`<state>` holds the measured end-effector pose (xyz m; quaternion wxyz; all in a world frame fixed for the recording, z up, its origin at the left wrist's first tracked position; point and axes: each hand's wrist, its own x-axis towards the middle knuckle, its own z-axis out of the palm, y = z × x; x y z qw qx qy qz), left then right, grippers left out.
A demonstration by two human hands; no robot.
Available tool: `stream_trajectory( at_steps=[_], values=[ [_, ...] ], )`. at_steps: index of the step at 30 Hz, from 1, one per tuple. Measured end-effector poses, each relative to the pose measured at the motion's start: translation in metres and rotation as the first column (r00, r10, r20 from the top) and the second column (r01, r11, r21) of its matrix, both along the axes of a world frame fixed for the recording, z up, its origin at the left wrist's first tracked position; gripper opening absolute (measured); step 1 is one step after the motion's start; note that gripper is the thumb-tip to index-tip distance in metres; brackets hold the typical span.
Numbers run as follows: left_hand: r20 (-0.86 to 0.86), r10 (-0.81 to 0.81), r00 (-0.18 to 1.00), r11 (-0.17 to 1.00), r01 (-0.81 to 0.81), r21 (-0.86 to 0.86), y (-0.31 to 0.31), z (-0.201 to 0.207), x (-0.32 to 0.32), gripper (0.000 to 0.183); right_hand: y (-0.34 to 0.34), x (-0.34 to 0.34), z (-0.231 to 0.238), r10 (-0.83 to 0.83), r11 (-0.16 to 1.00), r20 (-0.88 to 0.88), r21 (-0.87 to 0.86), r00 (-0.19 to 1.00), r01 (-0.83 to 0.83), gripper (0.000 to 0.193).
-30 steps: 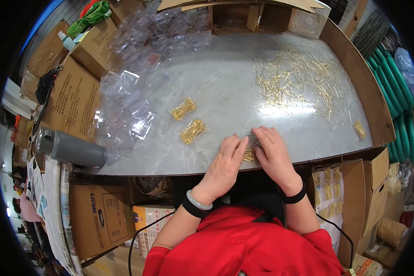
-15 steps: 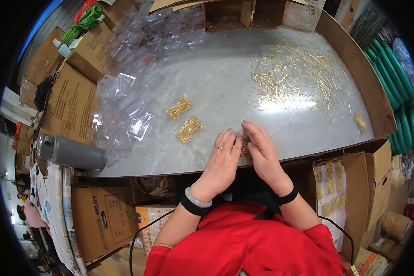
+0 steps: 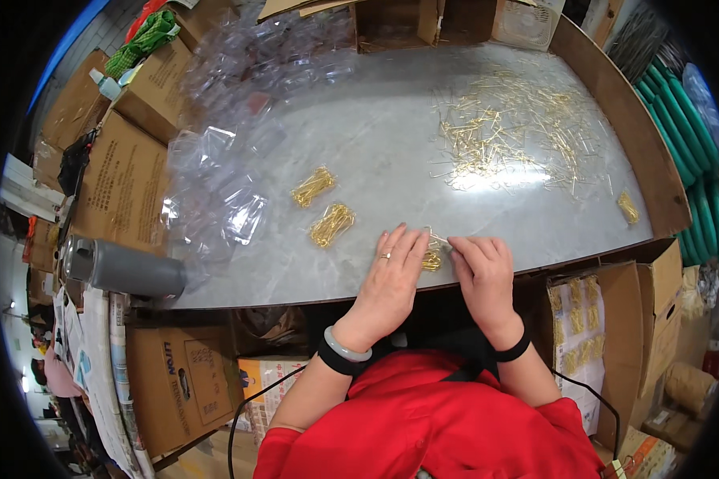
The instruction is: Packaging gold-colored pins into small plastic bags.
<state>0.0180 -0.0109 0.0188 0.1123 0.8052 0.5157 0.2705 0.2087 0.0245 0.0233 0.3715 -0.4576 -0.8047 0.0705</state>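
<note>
Near the table's front edge lies a small bundle of gold wire hooks [image 3: 431, 260], between my two hands. My left hand [image 3: 393, 267] rests along its left side, fingers stretched out and partly covering it. On the other side my right hand [image 3: 485, 271] is closed in a pinch on a thin gold wire hook [image 3: 438, 237], whose end reaches over the top of the bundle. Two more bundles, an upper one [image 3: 313, 186] and a lower one [image 3: 332, 225], sit to the left. Loose gold hooks [image 3: 495, 136] are scattered across the far right of the table.
Clear plastic boxes [image 3: 216, 184] pile up at the left. A grey bottle [image 3: 132, 266] lies at the left front corner. One bundle [image 3: 628, 207] lies by the raised brown board [image 3: 623, 120] on the right. Below, an open carton [image 3: 615, 343] holds packed bundles.
My right hand has drawn away to the right and bent its fingers into a pinch, uncovering the bundle. My left hand has barely moved.
</note>
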Motion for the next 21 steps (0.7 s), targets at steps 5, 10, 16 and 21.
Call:
stream_trajectory(
  at_steps=[5,10,16,21],
  values=[
    [0.073,0.034,0.997,0.999,-0.033,-0.014,-0.001,0.000,0.001,0.063,0.034,0.010,-0.001,0.175,0.982,0.032,0.071,0.984,-0.177,0.025],
    [0.060,0.041,0.997,0.999,-0.041,-0.007,0.000,-0.001,0.000,0.068,0.039,0.020,0.002,0.308,0.944,0.081,0.094,0.948,-0.315,0.020],
    [0.098,0.040,0.994,0.999,-0.037,-0.039,-0.001,0.001,0.000,0.068,0.042,0.026,0.010,0.359,0.928,0.097,0.067,0.928,-0.366,0.016],
    [0.093,0.046,0.995,0.999,-0.043,-0.033,0.000,0.000,0.000,0.069,0.044,0.017,0.017,0.466,0.880,0.183,0.002,0.866,-0.474,0.019]
  ],
)
